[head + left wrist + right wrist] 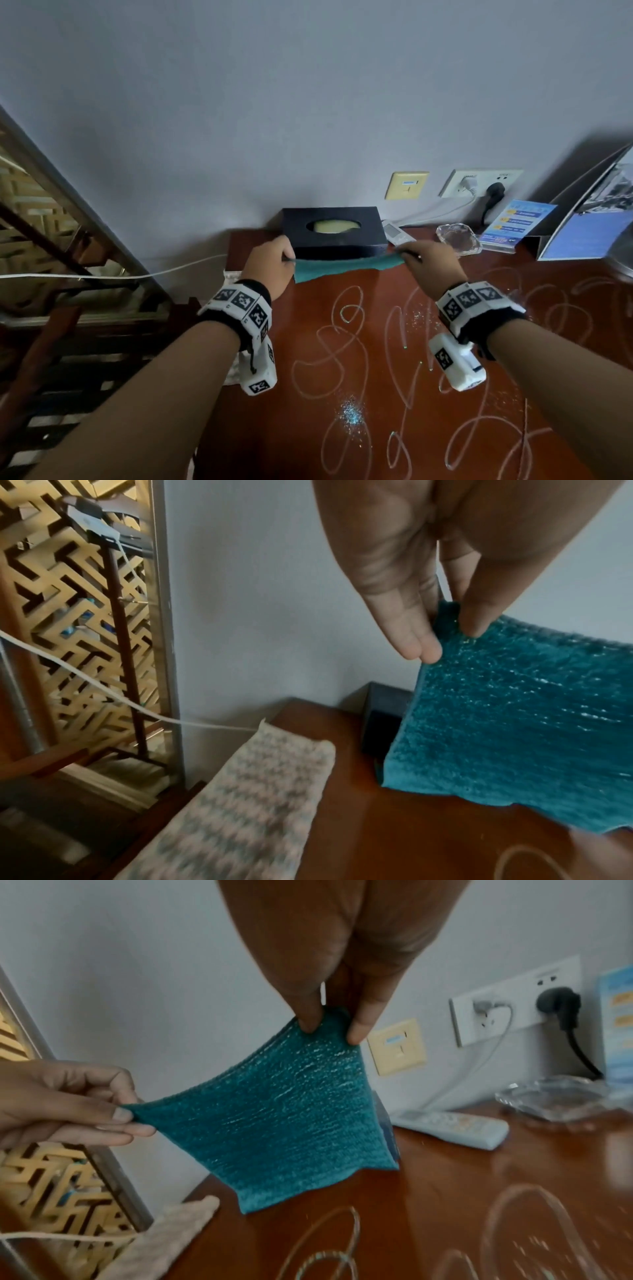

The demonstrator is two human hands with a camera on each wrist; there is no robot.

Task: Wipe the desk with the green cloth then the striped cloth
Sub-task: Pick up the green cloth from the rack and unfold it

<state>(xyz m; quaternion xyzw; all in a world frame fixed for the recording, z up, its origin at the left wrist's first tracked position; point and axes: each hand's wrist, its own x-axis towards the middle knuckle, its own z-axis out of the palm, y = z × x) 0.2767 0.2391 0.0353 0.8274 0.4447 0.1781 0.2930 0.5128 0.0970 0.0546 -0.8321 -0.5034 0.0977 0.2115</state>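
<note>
Green cloth (pixel 346 268) is pinched taut at its corners by left hand (pixel 272 262) and right hand (pixel 432 263) above the scribbled desk (pixel 376 428), so wiping's probably not begun; it needs lowering flat next.

A hotel room, it seems: a desk (pixel 428 342) with a tissue box (pixel 334 232), and right of it a remote (pixel 396 233), ashtray (pixel 458 238) and info card (pixel 517 222).

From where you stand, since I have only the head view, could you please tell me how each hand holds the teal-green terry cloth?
Observer: The left hand pinches one top corner of the teal-green terry cloth between thumb and fingers; the right hand pinches the other.
Operator: Thank you. Where does the striped cloth lie?
Observer: The pale striped knitted cloth lies flat along the left edge of the brown wooden desk, apart from the green one.
</note>
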